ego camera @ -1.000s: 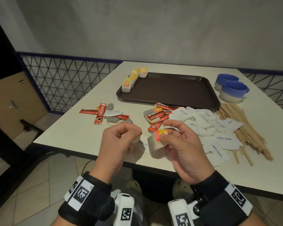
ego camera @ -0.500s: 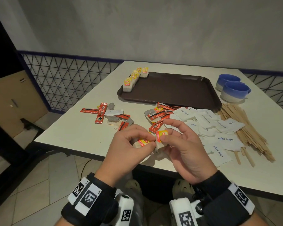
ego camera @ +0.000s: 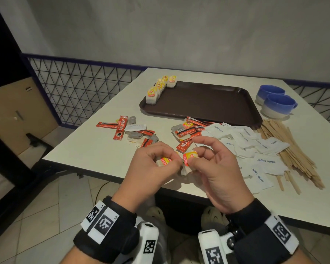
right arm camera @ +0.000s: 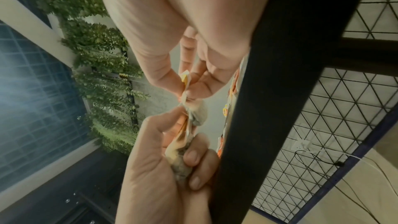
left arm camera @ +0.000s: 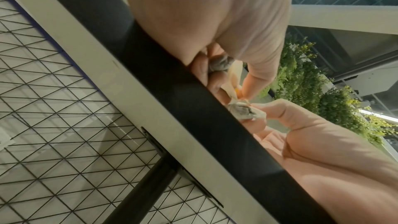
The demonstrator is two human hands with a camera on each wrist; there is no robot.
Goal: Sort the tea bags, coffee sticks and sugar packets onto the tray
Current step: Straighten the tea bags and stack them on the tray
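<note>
Tea bags tangled between your hands, tray up and away

Tea bags, two of them, sit at the lower centre of the head view, just off the near edge of the worktop (ego camera: 107,155). Your left hand (ego camera: 151,166) is curled round one tea bag (ego camera: 164,161), and your right hand (ego camera: 213,168) pinches the yellow-and-red tag of the other tea bag (ego camera: 190,158). The two bags lie side by side, nearly touching, along a left-to-right line between your hands. In the right wrist view they look joined by a twisted string or tag, though the blur leaves that uncertain.

So the coming move probably turns on that line: drawing your hands apart along it should free them.

The brown tray (ego camera: 208,103) lies above your hands in the frame, across the pile of coffee sticks (ego camera: 187,130) and white sugar packets (ego camera: 255,147). The row of sorted tea bags (ego camera: 156,89) stands at its upper-left corner, so your left hand is nearer that spot.
</note>
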